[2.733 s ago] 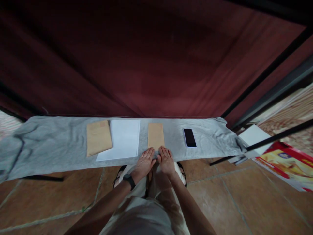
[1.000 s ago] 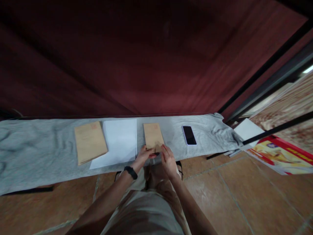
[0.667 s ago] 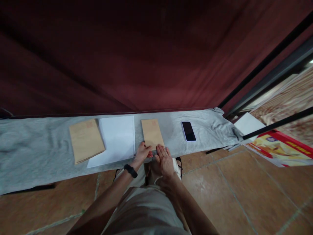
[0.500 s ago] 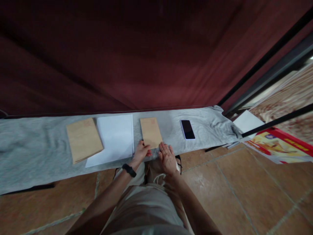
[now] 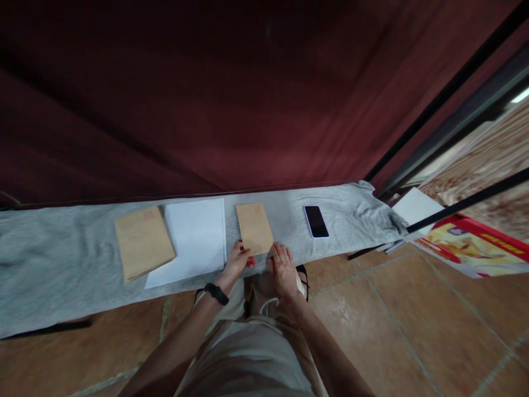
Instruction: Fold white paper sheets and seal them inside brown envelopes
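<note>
A brown paper envelope (image 5: 254, 226) with a faint reddish print lies on the grey cloth in front of me. My left hand (image 5: 238, 261), a black band on its wrist, pinches the near left corner between thumb and fingers. At the near right corner, my right hand (image 5: 284, 271) rests with its fingers stretched out, the fingertips touching the envelope's edge. To the left, several similar envelopes (image 5: 144, 242) lie in a stack, partly over white paper sheets (image 5: 197, 234).
A phone (image 5: 316, 221) with a dark screen lies to the right on the grey cloth (image 5: 285, 207). Behind the narrow surface hangs a dark red curtain (image 5: 248, 121). Black metal bars (image 5: 450, 94) and a red and yellow printed box (image 5: 475, 245) are at the right, above a tiled floor (image 5: 372, 314).
The view has shifted slightly. Both hands keep their places at the envelope's near corners, and the envelope stays where it was on the cloth.
</note>
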A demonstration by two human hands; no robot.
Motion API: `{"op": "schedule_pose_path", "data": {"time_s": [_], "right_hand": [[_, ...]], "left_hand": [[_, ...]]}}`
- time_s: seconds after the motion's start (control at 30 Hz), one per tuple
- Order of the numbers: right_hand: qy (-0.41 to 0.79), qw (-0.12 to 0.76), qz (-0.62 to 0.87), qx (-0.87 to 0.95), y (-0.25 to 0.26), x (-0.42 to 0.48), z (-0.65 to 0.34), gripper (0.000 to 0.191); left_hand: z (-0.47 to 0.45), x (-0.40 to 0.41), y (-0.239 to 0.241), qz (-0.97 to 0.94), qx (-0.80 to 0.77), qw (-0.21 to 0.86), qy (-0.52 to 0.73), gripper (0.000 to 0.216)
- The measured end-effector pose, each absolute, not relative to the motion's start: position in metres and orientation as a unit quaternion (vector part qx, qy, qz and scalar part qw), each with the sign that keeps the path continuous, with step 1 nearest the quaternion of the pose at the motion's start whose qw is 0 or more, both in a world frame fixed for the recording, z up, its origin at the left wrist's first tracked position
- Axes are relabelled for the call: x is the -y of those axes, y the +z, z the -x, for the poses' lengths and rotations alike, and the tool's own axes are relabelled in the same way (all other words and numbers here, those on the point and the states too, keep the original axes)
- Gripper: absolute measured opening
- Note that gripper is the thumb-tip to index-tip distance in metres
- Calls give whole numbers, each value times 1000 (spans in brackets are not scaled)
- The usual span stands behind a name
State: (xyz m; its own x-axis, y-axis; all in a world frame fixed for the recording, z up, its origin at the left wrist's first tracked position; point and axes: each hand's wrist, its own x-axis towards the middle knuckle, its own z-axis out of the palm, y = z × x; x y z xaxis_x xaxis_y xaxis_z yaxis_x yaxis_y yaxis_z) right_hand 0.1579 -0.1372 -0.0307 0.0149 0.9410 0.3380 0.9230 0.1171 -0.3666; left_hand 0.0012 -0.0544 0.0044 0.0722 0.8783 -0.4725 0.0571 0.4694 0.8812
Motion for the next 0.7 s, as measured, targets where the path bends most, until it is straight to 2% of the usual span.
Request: {"op": "schedule_pose_path", "data": {"time_s": [0.17, 0.3, 0.43, 0.57, 0.7], "right_hand": [[36, 266, 660, 702, -13, 128, -138, 50], [54, 291, 678, 673, 11, 120, -140, 45], [128, 443, 677, 574, 30, 113, -155, 34], [321, 630, 610, 357, 34, 110, -159, 28], [474, 689, 510, 201, 25, 115, -148, 31]], "left_hand": [[-6, 63, 26, -427, -556, 620, 351, 39], [-8, 71, 47, -460, -497, 630, 381, 55], [-5, 77, 52, -425, -488, 634, 423, 59], [-9, 82, 41, -364, -494, 668, 420, 57], [-22, 85, 33, -339, -466, 699, 423, 52]]}}
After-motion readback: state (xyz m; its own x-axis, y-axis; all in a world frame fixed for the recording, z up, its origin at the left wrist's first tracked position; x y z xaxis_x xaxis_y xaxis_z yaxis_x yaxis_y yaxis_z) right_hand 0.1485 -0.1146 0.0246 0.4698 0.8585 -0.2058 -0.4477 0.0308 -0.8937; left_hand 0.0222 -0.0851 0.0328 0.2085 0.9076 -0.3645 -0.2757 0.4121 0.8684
